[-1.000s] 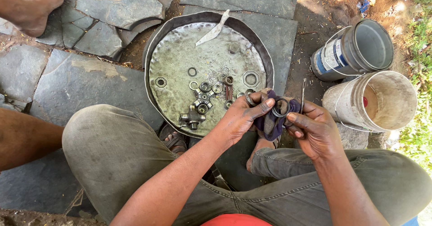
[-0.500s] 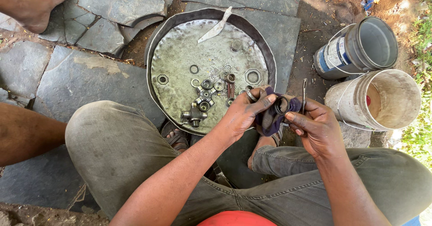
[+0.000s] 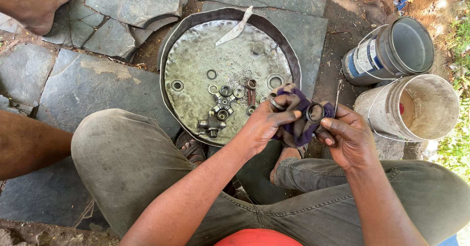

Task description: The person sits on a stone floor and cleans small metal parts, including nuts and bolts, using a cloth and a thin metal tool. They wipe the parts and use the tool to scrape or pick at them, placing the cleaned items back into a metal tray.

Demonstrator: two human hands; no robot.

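It was an outdoor, makeshift repair spot, worked at ground level. Just beyond the hands lay a round dented metal pan [image 3: 196, 45] holding nuts, washers and small bearing cups [image 3: 223, 104]. It rested on cracked stone slabs [image 3: 88, 84] and bare dirt. To the right of the hands stood two grimy buckets [image 3: 416, 109], with grass at the far edge.

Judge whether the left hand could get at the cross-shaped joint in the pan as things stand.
Probably yes: the left hand is beside the joint, with nothing between them, though it holds the cloth.
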